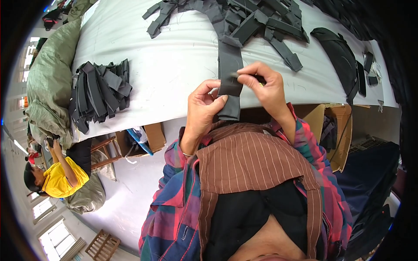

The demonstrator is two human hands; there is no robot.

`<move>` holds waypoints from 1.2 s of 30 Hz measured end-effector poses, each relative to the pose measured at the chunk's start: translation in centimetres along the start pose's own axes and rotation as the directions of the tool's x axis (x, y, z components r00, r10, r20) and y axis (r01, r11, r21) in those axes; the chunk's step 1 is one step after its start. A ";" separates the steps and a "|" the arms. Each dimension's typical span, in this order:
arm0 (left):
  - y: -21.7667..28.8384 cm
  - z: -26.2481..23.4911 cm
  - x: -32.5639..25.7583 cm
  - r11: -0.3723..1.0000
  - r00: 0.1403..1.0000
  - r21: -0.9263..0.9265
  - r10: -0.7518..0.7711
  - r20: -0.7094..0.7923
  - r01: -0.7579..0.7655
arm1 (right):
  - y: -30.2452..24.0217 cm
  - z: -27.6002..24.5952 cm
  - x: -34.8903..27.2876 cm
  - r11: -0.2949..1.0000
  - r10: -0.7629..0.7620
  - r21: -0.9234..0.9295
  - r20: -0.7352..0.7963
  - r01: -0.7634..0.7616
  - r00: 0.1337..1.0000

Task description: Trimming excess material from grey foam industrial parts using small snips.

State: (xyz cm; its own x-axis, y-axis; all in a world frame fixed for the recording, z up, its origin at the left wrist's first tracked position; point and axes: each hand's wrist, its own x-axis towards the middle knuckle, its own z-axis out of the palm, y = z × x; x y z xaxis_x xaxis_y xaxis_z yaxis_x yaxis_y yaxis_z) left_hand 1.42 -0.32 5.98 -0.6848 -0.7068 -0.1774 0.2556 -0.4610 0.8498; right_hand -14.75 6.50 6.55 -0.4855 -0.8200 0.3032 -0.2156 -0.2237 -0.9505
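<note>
The dark grey fabric strip (229,74) hangs over the near edge of the white surface (174,69), its long axis running from the far side toward the person, upper end reaching back to the pile of similar strips (244,19). Both hands meet on its lower half. The left hand (203,108) is closed on the strip's left side, thumb pressed on the cloth near the bottom end. The right hand (265,85) pinches a small slender tool (237,75) against the strip's right edge, slightly higher than the left. The strip thus lies between the hands, equally close to both. A stacked bundle of strips (101,93) sits well apart, toward the left edge.
</note>
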 end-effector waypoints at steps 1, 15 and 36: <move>-0.1 0.0 0.1 0.974 0.991 0.180 0.137 0.008 -0.136 | 0.5 -0.2 0.3 0.998 0.047 0.031 -0.033 -0.046 0.998; 3.0 -2.2 0.5 0.352 0.855 0.886 0.511 0.087 -0.301 | -0.7 -0.3 0.2 0.990 0.118 0.074 0.009 -0.119 0.993; 1.0 -0.2 -1.6 0.350 0.823 0.806 0.499 0.271 -0.477 | -0.4 -0.2 6.0 0.982 0.029 -0.187 -0.035 -0.035 0.999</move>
State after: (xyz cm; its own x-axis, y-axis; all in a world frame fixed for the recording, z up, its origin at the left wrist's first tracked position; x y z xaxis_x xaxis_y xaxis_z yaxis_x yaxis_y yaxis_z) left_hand 2.94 0.23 7.00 -0.6211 -0.6666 0.4123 -0.1335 0.6083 0.7824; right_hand -17.74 1.77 8.73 -0.5207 -0.8072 0.2781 -0.3537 -0.0925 -0.9308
